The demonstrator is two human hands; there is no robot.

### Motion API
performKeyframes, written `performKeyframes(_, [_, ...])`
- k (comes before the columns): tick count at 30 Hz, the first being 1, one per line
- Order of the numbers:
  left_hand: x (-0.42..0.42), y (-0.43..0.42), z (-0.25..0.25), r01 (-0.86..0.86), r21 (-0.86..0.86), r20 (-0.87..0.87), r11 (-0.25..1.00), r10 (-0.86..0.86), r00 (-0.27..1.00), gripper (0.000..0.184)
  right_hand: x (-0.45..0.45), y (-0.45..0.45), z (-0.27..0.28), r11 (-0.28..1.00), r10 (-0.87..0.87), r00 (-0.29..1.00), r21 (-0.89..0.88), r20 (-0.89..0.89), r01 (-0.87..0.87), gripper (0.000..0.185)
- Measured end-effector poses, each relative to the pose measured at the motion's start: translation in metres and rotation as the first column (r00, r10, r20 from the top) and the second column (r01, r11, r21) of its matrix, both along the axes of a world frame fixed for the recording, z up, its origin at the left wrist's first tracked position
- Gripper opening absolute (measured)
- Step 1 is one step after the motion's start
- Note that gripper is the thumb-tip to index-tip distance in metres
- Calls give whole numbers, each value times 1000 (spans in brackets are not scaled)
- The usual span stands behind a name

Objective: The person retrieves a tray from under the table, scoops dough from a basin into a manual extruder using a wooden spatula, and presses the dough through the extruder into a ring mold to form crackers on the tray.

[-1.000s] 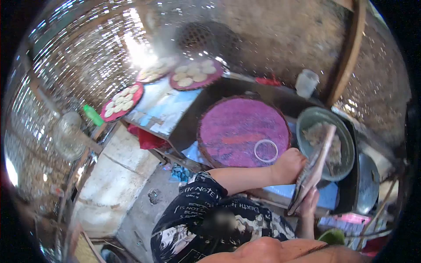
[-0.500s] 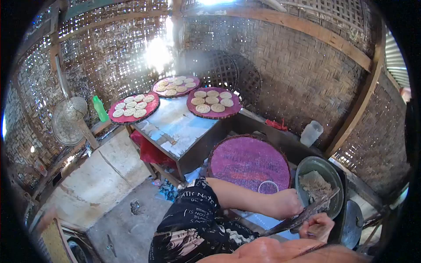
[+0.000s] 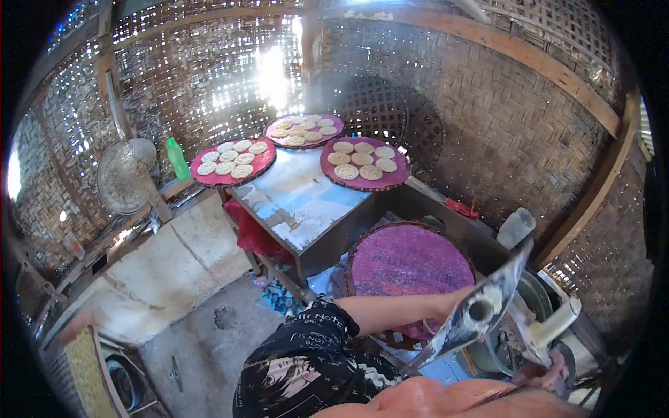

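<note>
From where I stand, the left hand (image 3: 454, 302) grips a long grey-smeared plank (image 3: 460, 327) with a round hole, its fingers mostly hidden behind; the right hand (image 3: 555, 373) is closed around a pale piece with a thick cylinder end (image 3: 559, 322), just beside the plank; both hide much of the rim of a dark green round basin (image 3: 541, 292); the left forearm passes over the near part of a purple-covered round tray (image 3: 411, 254); leftward, grey floor (image 3: 191, 341) gives open room.

left hand (image 3: 457, 302) mostly hidden behind holed board (image 3: 454, 330) | right hand (image 3: 552, 374) apparently gripping pale tool (image 3: 555, 324)
</note>
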State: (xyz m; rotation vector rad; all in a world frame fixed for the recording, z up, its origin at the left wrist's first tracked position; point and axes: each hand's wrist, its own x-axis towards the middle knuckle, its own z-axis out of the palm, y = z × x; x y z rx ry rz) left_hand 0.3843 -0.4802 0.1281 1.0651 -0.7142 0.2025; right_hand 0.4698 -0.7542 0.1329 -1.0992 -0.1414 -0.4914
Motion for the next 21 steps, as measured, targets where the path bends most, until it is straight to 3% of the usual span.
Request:
performKeyframes(1, [-4,-6,11,81,-190,-31,978,-88,996,46,-15,26,1,987,158,986,12,61,-159,35])
performKeyframes(3, [10,12,14,168,-268,-38,949,-184,982,51,-32,71,2,889,447,879,21,166,-456,37])
performKeyframes(4, [20,19,15,163,-270,-39,949,-180,983,49,-32,83,6,738,643,745,116,179,-665,38])
performKeyframes(5, [22,24,15,109,-252,-13,962,-116,993,47,-23,87,11,652,709,648,93,278,-753,43])
performKeyframes(6, [25,25,16,27,-234,13,972,-24,1000,44,-8,83,10,664,730,633,-47,256,-746,57])
performKeyframes(8, [24,27,15,-305,-126,157,944,323,933,40,37,70,12,702,687,712,-383,143,-600,56])
performKeyframes(10, [22,22,13,-596,-96,306,797,594,744,36,101,41,-2,613,613,778,-539,-136,-578,41])
performKeyframes(12, [21,12,10,-723,-120,380,680,704,600,32,148,18,-33,324,280,894,-842,-350,-431,43])
performKeyframes(13, [23,4,8,-749,-125,387,650,727,566,30,163,4,-67,93,188,924,-931,-333,-354,46])
performKeyframes(14, [23,-4,4,-764,-109,366,636,740,564,29,179,-6,-98,-158,115,948,-947,-297,-278,50])
performKeyframes(16, [28,-21,1,-789,-11,283,615,758,587,36,193,-21,-146,-552,104,967,-822,-234,-140,52])
performKeyframes(19, [31,-39,-12,-740,96,199,666,716,669,39,203,-45,-178,-523,-77,929,-779,-361,-346,43])
performKeyframes(21, [25,-37,-25,-648,89,46,757,646,762,35,236,-63,-194,-612,2,884,-700,-467,-368,37])
